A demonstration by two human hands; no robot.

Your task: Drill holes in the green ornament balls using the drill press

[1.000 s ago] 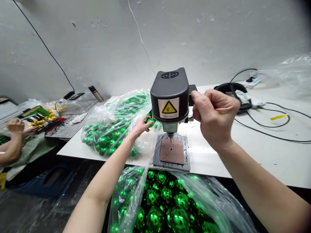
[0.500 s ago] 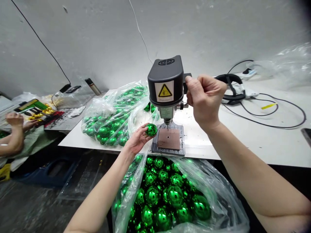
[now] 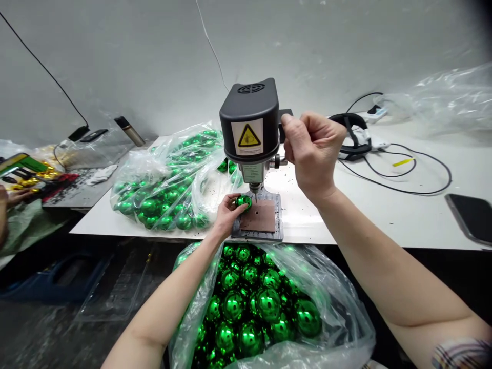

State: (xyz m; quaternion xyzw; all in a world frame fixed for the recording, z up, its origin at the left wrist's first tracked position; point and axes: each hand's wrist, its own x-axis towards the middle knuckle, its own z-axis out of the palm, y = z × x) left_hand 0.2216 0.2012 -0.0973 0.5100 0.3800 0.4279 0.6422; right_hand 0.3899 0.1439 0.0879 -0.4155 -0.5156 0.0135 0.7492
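Between the thumb and fingers of my left hand [image 3: 227, 215] is a shiny green bauble [image 3: 243, 202]. It is just left of the thin bit [image 3: 256, 197] of a small black bench drill press [image 3: 249, 120]. Below the bit lies a square brown plate [image 3: 258, 216] with a small hole, on the drill's grey base [image 3: 279, 225]. My right hand [image 3: 313, 148] is closed in a fist at the drill's right side, around its feed handle, which the fingers mostly hide. In front of the table edge, an open clear plastic bag [image 3: 342, 307] holds many green baubles [image 3: 268, 303].
Another clear bag of green baubles [image 3: 161, 205] lies left of the drill. To the right are a black head strap [image 3: 351, 136] with cables and a phone [image 3: 471, 218] at the edge. A co-worker's hand [image 3: 19, 196] is at far left, near gold pieces.
My left hand has brought the bauble in toward the drill bit, over the plate's left corner, and its fingers have shifted around it. My right hand stays on the handle. The view has turned slightly right.
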